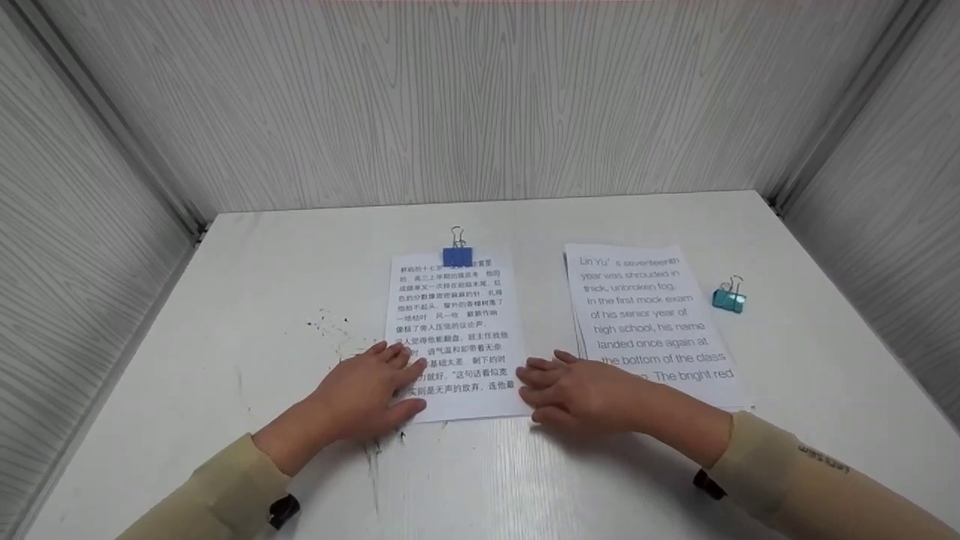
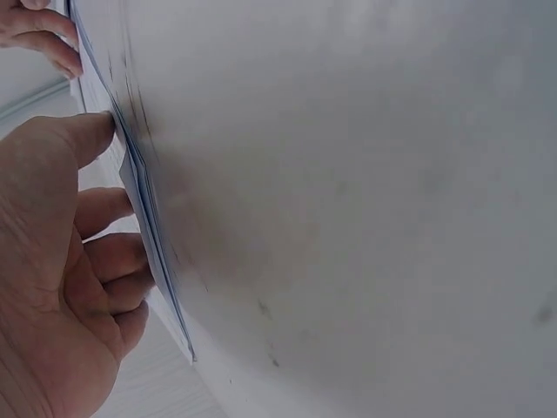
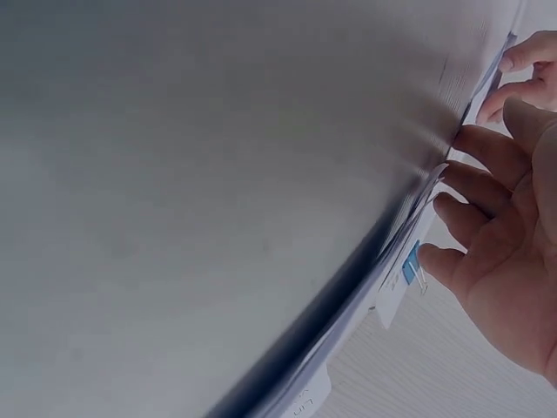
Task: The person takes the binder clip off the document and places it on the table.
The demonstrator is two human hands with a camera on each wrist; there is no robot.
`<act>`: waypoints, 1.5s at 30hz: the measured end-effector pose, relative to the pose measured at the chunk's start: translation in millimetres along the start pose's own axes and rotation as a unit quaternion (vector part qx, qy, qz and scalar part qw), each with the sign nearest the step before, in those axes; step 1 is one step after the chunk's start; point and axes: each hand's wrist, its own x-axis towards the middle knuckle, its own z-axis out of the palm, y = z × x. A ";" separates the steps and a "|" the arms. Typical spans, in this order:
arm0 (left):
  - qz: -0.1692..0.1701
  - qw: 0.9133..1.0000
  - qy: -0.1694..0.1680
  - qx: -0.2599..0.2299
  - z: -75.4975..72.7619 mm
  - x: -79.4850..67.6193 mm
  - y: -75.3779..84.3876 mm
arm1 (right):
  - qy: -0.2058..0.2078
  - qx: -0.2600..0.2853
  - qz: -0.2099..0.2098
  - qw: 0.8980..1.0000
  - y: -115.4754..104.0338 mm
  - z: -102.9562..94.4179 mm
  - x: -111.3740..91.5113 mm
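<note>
Two beige sleeves, the left [image 1: 217, 484] and the right [image 1: 817, 480], are reaching in from the near side, each with a dark object showing at its cuff, and the right one is carrying small dark lettering. Beyond them, a stack of white sheets [image 1: 461, 330] is lying near the middle of the white tabletop [image 1: 510, 487], its top end pointing toward the far edge. Its top page is showing rows of black Chinese characters, with a blank margin along the bottom; in the left wrist view several thin layers are showing along its side. A blue binder clip [image 1: 457, 256] is gripping its top end, wire handles standing toward the far edge.

The left hand [image 1: 375, 394] is resting loosely spread at the stack's lower left side, its fingertips touching the page; the right hand [image 1: 581, 394] is lying at the lower right side, fingers relaxed and slightly apart. Neither is gripping anything.

Toward the tabletop's right edge, an English-printed stack [image 1: 645, 322] is lying slightly fanned at its left side, the right hand covering its lower left corner. A teal binder clip [image 1: 729, 301] is sitting just beside it. Dark marks [image 1: 328, 322] are speckling the tabletop's left half.
</note>
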 end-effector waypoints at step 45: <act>-0.072 0.977 0.164 -0.116 -25.7 35.9 8.4 | -0.006 0.048 0.020 0.999 -21.1 3.4 -54.4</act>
